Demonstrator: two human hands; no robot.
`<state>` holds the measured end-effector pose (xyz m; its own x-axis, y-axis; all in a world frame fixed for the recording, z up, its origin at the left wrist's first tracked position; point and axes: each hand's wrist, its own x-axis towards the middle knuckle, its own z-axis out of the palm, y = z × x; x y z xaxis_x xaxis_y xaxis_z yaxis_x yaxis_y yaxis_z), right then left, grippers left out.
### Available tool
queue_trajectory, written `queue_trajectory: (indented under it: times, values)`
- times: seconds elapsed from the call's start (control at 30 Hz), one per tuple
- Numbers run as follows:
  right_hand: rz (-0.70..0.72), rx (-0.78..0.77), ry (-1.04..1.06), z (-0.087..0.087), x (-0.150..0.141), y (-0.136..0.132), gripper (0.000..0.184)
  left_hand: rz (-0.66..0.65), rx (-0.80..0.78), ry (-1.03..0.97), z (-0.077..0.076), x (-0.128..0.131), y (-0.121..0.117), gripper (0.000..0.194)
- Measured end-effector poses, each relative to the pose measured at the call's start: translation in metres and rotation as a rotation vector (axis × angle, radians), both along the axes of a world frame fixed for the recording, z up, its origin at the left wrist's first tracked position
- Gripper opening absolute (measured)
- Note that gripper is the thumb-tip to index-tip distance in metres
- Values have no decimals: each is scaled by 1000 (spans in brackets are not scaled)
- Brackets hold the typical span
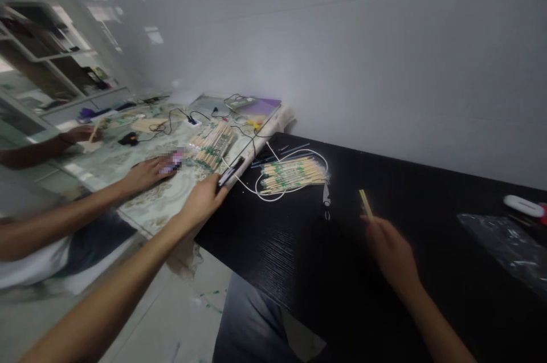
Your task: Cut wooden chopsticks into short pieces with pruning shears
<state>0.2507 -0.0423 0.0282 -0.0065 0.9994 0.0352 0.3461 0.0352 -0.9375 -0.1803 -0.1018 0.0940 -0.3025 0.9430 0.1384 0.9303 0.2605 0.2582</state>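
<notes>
My left hand [205, 198] grips a thin dark phone [231, 174], tilted, above the gap between the two tables. Over the black table, my right hand [391, 249] is closed on the lower end of a pair of chopsticks [366, 203], which point up and away from me. A pack of chopsticks [294, 174] in clear wrapping with green print lies on the black table between my hands. Scissors [327, 198] rest just in front of that pack, their dark handles hard to see against the tabletop. Blur hides the right fingertips.
A white cable [270, 200] loops around the pack. Clear plastic bag [504, 246] and a white object [523, 206] lie on the black table's [265, 249] right. On the left patterned table [171, 195] are more wrapped chopsticks [211, 143] and black cables; another person's hands [147, 174] work there.
</notes>
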Motion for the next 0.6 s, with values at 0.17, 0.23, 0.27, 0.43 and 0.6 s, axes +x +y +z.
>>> queue_trajectory:
  times: [0.17, 0.23, 0.27, 0.43, 0.6]
  values:
    - [34, -228, 311, 1, -5, -7, 57, -186, 145, -1041, -10, 113, 26, 41]
    - [66, -305, 377, -1, -6, -10, 55, -240, 178, -1308, -17, 163, 43, 41]
    - [89, -343, 393, -2, -7, -12, 55, -256, 196, -1405, -20, 186, 52, 43]
    - [202, -569, 480, -8, -12, -16, 58, -380, 192, -1752, -26, 258, 80, 51]
    - [183, -713, 558, -9, -15, -17, 62, -427, 33, -1755, -32, 266, 78, 53]
